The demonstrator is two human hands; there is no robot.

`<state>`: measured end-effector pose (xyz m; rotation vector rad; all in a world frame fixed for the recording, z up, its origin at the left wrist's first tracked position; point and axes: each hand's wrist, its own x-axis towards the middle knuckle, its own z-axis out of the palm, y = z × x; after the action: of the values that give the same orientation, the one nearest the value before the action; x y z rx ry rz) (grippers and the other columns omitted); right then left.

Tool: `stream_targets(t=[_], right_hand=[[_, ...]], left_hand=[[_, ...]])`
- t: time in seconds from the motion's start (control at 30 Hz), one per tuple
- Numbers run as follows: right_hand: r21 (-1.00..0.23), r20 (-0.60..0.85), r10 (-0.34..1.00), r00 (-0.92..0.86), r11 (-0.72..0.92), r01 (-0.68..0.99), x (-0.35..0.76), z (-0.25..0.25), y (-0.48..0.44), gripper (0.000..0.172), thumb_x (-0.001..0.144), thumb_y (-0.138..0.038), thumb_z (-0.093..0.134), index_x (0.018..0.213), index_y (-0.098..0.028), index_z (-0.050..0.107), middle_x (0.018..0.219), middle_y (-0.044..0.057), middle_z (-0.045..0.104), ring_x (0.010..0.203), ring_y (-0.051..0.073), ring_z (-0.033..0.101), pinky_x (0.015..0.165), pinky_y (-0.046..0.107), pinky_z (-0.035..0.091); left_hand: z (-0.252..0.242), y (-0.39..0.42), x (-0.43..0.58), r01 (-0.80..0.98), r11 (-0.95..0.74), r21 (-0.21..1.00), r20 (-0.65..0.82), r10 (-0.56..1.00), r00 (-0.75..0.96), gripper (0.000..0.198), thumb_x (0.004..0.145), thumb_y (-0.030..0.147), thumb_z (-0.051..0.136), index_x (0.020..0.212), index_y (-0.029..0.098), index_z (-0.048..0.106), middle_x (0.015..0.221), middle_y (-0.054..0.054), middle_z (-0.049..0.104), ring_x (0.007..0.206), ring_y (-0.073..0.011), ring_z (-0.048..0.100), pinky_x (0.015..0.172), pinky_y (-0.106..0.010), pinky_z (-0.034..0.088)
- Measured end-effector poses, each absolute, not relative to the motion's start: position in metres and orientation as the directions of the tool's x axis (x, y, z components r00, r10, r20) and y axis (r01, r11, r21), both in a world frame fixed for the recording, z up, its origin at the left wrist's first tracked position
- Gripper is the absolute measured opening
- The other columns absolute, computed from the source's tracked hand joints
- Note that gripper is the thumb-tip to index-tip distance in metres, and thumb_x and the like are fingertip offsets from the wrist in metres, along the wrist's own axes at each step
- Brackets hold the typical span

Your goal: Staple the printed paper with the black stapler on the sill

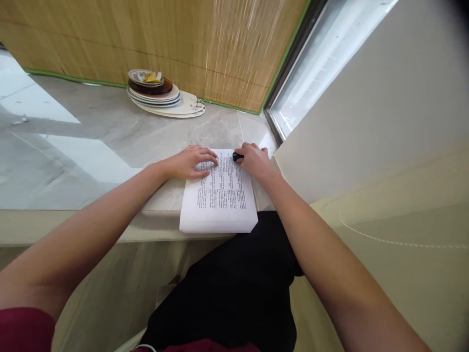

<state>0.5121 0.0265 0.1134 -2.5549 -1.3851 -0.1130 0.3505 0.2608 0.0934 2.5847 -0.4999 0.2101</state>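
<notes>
"How does the left grip (192, 162) stand?"

"Fingers spread, over the left side of the white, printed paper (220, 217), which lies beneath it and to its right. Press flatter, since the near end overhangs the grey marbled ledge (161, 196)."

"And the right grip (254, 159)?"

"Curled around a small, black object (237, 156) that pokes out at its left, over the paper's far right part; I can't tell what it is. Best keep it level, and the page unwrinkled."
</notes>
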Motion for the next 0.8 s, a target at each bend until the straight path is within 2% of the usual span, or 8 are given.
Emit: stream_targets(t=[0.17, 0.23, 0.4, 0.53, 0.6, 0.67, 0.73, 0.8], right_hand=[[-0.181, 0.196, 0.816, 0.545, -0.516, 0.837, 0.513, 0.122, 0.001, 0.046, 0.093, -0.016, 0.06, 0.135, -0.032, 0.067, 0.123, 0.008, 0.071, 0.118, 0.033, 0.058, 0.098, 0.049, 0.043], [-0.194, 0.222, 0.765, 0.605, -0.573, 0.796, 0.516, 0.128, -0.014, 0.052, 0.09, -0.011, 0.06, 0.136, -0.032, 0.065, 0.124, 0.008, 0.071, 0.116, 0.032, 0.06, 0.094, 0.045, 0.045], [-0.215, 0.426, 0.523, 0.738, -0.734, 0.644, 0.504, 0.146, -0.017, 0.045, 0.093, -0.013, 0.057, 0.135, -0.024, 0.066, 0.122, 0.016, 0.07, 0.119, 0.037, 0.058, 0.096, 0.051, 0.045], [-0.342, 0.485, 0.56, 0.672, -0.586, 0.735, 0.469, 0.152, 0.02, 0.046, 0.094, -0.017, 0.057, 0.139, -0.024, 0.062, 0.128, 0.014, 0.07, 0.121, 0.033, 0.06, 0.1, 0.046, 0.048], [-0.43, 0.428, 0.638, 0.641, -0.479, 0.765, 0.451, 0.147, 0.04, 0.046, 0.091, -0.02, 0.061, 0.137, -0.026, 0.063, 0.127, 0.01, 0.072, 0.117, 0.03, 0.064, 0.099, 0.041, 0.051], [-0.497, 0.346, 0.711, 0.612, -0.414, 0.763, 0.437, 0.139, 0.056, 0.043, 0.087, -0.023, 0.066, 0.13, -0.027, 0.067, 0.121, 0.007, 0.075, 0.112, 0.029, 0.068, 0.095, 0.038, 0.053], [-0.525, 0.284, 0.753, 0.594, -0.396, 0.753, 0.432, 0.132, 0.063, 0.04, 0.083, -0.022, 0.07, 0.123, -0.027, 0.071, 0.114, 0.006, 0.078, 0.107, 0.029, 0.07, 0.09, 0.037, 0.055], [-0.539, 0.254, 0.756, 0.603, -0.407, 0.737, 0.436, 0.126, 0.061, 0.042, 0.078, -0.019, 0.075, 0.119, -0.026, 0.072, 0.11, 0.006, 0.078, 0.104, 0.029, 0.071, 0.086, 0.036, 0.055]], left_hand=[[0.095, 0.263, 0.349, -0.393, -0.833, 0.39, 0.227, -0.327, 0.917, 0.041, 0.096, 0.049, 0.062, 0.132, 0.032, 0.072, 0.149, -0.007, 0.063, 0.135, -0.0359, 0.055, 0.118, -0.054, 0.032], [0.096, 0.264, 0.349, -0.389, -0.839, 0.38, 0.222, -0.325, 0.919, 0.041, 0.096, 0.049, 0.062, 0.132, 0.031, 0.071, 0.15, -0.008, 0.063, 0.136, -0.0357, 0.055, 0.118, -0.054, 0.033], [0.099, 0.264, 0.348, -0.372, -0.843, 0.388, 0.213, -0.311, 0.926, 0.041, 0.096, 0.05, 0.061, 0.131, 0.03, 0.071, 0.15, -0.009, 0.062, 0.136, -0.0357, 0.055, 0.118, -0.054, 0.034], [0.097, 0.267, 0.351, -0.376, -0.827, 0.418, 0.256, -0.29, 0.922, 0.037, 0.094, 0.043, 0.062, 0.127, 0.027, 0.07, 0.148, -0.009, 0.062, 0.136, -0.0337, 0.055, 0.119, -0.053, 0.037], [0.094, 0.272, 0.354, -0.35, -0.815, 0.463, 0.358, -0.189, 0.914, 0.029, 0.092, 0.028, 0.055, 0.116, 0.024, 0.07, 0.137, -0.009, 0.067, 0.13, -0.0305, 0.058, 0.117, -0.05, 0.041], [0.09, 0.279, 0.357, -0.269, -0.814, 0.514, 0.477, 0.012, 0.879, 0.027, 0.083, 0.015, 0.047, 0.097, 0.022, 0.068, 0.115, -0.01, 0.07, 0.117, -0.0281, 0.062, 0.11, -0.047, 0.048], [0.086, 0.287, 0.359, -0.165, -0.815, 0.556, 0.546, 0.209, 0.811, 0.024, 0.073, 0.009, 0.046, 0.084, 0.023, 0.063, 0.097, -0.009, 0.065, 0.102, -0.0272, 0.063, 0.099, -0.045, 0.053], [0.084, 0.293, 0.361, -0.099, -0.8, 0.592, 0.56, 0.32, 0.764, 0.024, 0.067, 0.007, 0.047, 0.08, 0.023, 0.06, 0.091, -0.008, 0.06, 0.093, -0.0256, 0.061, 0.091, -0.043, 0.053]])
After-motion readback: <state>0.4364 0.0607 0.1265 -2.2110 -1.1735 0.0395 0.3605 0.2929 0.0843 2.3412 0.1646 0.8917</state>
